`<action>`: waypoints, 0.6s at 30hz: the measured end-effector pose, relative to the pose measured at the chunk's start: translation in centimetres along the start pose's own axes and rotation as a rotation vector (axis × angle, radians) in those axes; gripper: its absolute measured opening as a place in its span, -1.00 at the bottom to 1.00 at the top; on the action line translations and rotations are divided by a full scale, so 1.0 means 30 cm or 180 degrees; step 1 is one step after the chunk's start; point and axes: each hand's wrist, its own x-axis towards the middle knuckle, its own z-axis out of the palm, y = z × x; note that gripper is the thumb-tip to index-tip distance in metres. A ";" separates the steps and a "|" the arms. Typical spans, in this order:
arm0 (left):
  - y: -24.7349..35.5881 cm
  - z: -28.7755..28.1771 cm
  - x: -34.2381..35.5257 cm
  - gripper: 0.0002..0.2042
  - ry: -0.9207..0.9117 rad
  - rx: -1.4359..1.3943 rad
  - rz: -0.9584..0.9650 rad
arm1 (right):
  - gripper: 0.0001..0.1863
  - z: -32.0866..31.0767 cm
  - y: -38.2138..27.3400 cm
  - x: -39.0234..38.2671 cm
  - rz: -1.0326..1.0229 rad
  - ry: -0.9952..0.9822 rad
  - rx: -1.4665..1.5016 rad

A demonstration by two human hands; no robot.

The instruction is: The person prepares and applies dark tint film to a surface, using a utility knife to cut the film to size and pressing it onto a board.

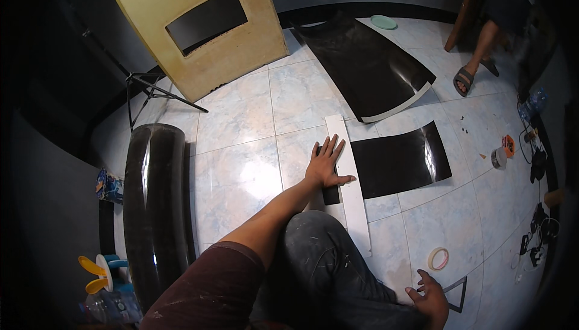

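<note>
My left hand lies flat with its fingers spread on a long white strip. The strip crosses the left part of a glossy black sheet, whose right end curls up off the tiles. Low at the right, my right hand has its fingers apart, with nothing seen between them. Close beside it is a dark triangular frame; whether they touch I cannot tell. A roll of pale tape lies just above that hand. My bent knee is next to the strip's lower half.
A larger black sheet spreads farther back. At left stands a big black roll, with a tripod and a yellowish panel behind. Another person's sandalled foot is at upper right. Cables and plugs line the right wall.
</note>
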 end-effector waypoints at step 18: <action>0.001 -0.002 0.005 0.36 -0.0077 0.0036 -0.0029 | -0.07 -0.003 0.024 0.005 0.0025 -0.0019 0.0016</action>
